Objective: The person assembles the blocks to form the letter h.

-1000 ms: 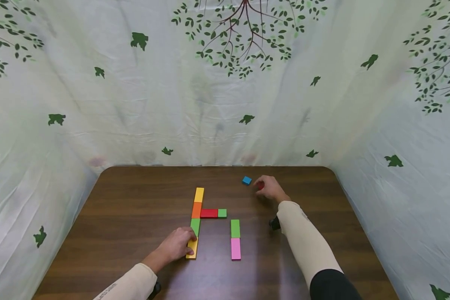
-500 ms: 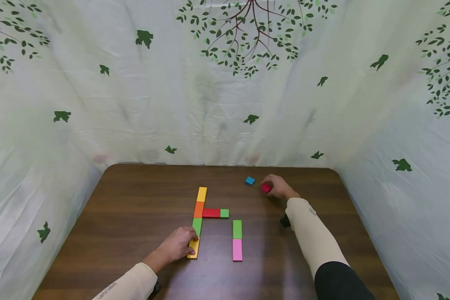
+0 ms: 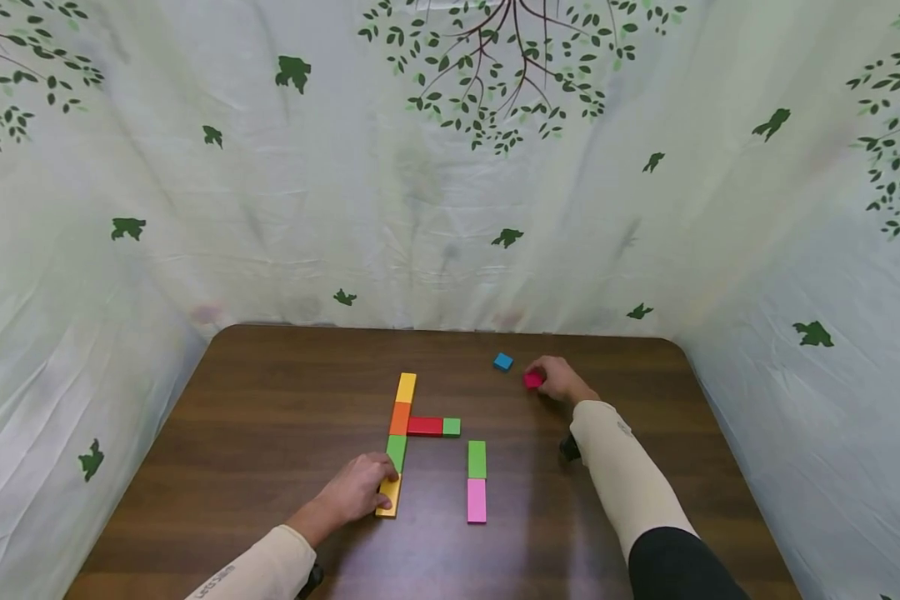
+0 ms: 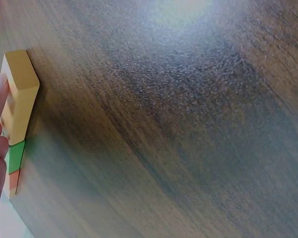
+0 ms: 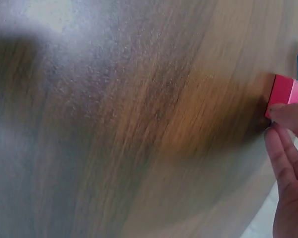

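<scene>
My left hand (image 3: pixel 356 487) rests on the yellow block (image 3: pixel 387 510) at the near end of a line of blocks. In the left wrist view, its thumb touches that yellow block's (image 4: pixel 23 72) face. Beyond it in the line lie a green block (image 3: pixel 397 450), an orange block (image 3: pixel 400 418) and another yellow block (image 3: pixel 407 387). A long red block (image 3: pixel 425 427) and a small green block (image 3: pixel 452 427) branch to the right. Towards the back right, my right hand (image 3: pixel 562 382) pinches a small red block (image 3: pixel 532 380), also seen in the right wrist view (image 5: pixel 281 94).
A loose blue block (image 3: pixel 503 362) lies left of and behind the right hand. Right of the line, a green block (image 3: pixel 477 459) and a pink block (image 3: pixel 477 501) lie end to end. Behind the brown table (image 3: pixel 270 400) hangs a printed cloth (image 3: pixel 307 183).
My right hand has shifted the small red block slightly towards me, and more of it now shows. The left hand stays on the yellow block. The head view has swung slightly left.
</scene>
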The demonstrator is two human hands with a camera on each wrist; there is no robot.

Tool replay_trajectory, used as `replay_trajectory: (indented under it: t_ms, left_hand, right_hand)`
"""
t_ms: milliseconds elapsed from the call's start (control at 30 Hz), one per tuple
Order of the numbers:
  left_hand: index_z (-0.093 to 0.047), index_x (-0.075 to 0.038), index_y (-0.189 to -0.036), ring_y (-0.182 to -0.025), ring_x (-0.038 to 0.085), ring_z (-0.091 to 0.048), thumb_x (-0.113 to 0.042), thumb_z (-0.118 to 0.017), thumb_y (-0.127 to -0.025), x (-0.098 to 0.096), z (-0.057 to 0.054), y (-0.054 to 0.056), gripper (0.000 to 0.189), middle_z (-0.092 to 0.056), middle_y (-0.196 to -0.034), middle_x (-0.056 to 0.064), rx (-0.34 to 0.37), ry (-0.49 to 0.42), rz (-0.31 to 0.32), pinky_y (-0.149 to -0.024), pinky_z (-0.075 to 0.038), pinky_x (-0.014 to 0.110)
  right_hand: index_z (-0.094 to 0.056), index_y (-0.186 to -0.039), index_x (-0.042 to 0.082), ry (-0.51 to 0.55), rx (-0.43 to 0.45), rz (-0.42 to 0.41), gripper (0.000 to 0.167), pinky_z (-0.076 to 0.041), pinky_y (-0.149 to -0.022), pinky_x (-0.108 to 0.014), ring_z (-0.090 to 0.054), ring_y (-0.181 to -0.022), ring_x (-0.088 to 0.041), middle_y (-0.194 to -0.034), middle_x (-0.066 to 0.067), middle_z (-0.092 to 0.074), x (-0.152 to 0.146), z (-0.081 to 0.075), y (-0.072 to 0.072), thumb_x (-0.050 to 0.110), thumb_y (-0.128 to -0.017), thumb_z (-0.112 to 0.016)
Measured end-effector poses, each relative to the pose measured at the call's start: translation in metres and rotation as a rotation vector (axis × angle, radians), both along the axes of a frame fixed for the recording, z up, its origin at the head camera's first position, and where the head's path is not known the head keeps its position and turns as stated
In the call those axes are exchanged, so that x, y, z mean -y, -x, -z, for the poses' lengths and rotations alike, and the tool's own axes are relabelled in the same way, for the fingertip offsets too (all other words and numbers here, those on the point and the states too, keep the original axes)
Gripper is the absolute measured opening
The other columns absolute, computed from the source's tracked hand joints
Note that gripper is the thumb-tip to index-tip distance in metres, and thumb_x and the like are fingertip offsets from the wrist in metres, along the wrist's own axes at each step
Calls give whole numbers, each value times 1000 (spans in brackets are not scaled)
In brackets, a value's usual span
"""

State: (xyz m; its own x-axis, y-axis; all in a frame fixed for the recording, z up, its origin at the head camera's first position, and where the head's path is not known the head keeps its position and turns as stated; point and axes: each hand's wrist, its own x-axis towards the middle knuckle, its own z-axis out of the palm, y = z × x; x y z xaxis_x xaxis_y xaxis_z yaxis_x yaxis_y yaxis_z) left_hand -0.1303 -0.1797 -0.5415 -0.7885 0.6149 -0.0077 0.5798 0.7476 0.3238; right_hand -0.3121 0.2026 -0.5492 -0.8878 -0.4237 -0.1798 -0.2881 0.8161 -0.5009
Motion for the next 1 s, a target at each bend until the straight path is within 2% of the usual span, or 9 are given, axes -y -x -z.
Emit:
replay_trajectory:
  t_ms: [133, 300, 900, 1000]
  left_hand:
    - [-70, -2, -86, -83, 22, -62, -18, -88, -68, 0, 1, -1, 30, -63, -87, 3, 8, -9, -7, -77, -53, 37]
    - [-71, -2, -86, -83, 22, -61, -18, -88, -68, -2, 0, -1, 29, -64, -87, 3, -4, -19, -4, -77, -53, 37]
    - [-71, -3, -87, -85, 23, -61, -18, -87, -68, -3, 1, 0, 29, -64, -89, 3, 37, -9, -15, -79, -53, 40]
    - [-70, -2, -87, -84, 23, -61, -17, -87, -68, -2, 2, 0, 29, -64, -88, 3, 19, -8, -5, -78, -53, 39]
  right_hand:
    - [-67, -111, -2, -11, 11, 14, 33, -49, -79, -39, -58, -90, -27, -103, -15, -64, 2, 0, -2, -5, -78, -68]
    - [-67, -110, -1, -14, 28, 31, 31, -49, -78, -38, -57, -88, -24, -99, -12, -65, 3, 1, -7, 0, -80, -72]
    - [-68, -100, 2, 102, 41, 13, 30, -49, -74, -32, -54, -81, -18, -88, -4, -62, 28, 0, -34, 1, -72, -79]
    - [-68, -99, 2, 107, 46, -1, 29, -49, -74, -32, -54, -81, -18, -88, -4, -62, 34, 1, -38, 1, -72, -80]
